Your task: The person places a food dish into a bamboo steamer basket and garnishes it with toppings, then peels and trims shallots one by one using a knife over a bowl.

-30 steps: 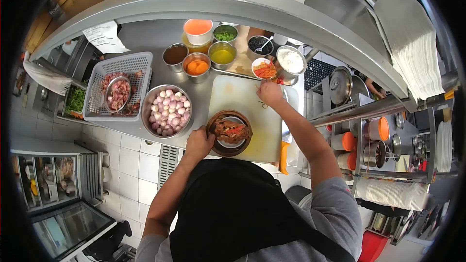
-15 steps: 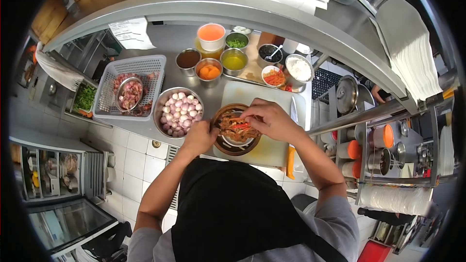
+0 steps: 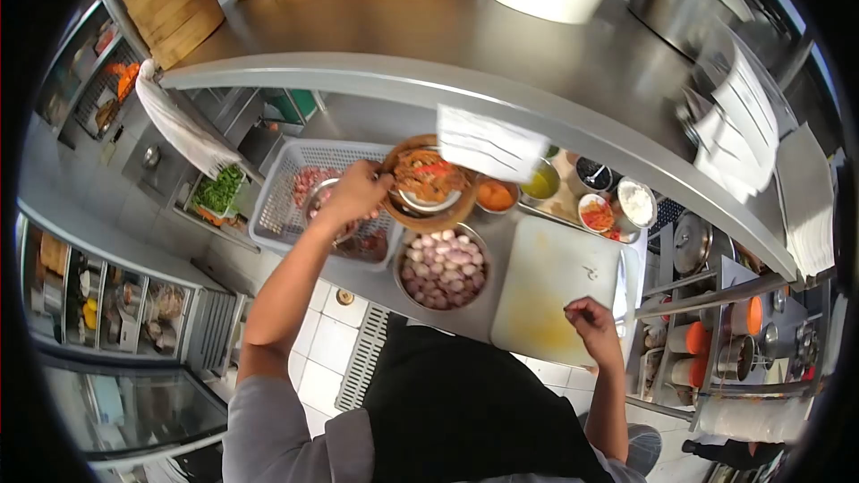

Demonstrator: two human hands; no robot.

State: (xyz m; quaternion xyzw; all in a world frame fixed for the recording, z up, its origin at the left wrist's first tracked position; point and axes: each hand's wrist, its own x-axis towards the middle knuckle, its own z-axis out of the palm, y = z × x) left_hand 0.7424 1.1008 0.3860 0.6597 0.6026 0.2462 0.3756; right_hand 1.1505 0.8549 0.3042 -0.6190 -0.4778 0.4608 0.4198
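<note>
My left hand (image 3: 356, 201) grips the rim of a round wooden steamer basket (image 3: 394, 206), raised over the counter. Inside it sits a metal dish of brown, saucy food (image 3: 428, 177) topped with red chili strips. Below and nearer to me stands a metal bowl of peeled shallots (image 3: 444, 268). A grey perforated basket (image 3: 270, 206) with shallot peelings and a small metal bowl is partly behind my left hand. My right hand (image 3: 592, 326) is above the right side of the white cutting board (image 3: 546, 286), fingers loosely curled and apart, with nothing visible in them.
Metal containers of orange paste (image 3: 495, 196) and yellow liquid (image 3: 542, 181) line the back, partly behind a hanging paper sheet (image 3: 492, 139). Cut chilies (image 3: 595, 212) and a bowl of white powder (image 3: 636, 203) are at back right. A steel shelf edge (image 3: 465, 85) crosses overhead.
The steamer basket has left the cutting board, carried up and left in my left hand. My right hand has let go of the food and moved toward the board's right side. The view has shifted.
</note>
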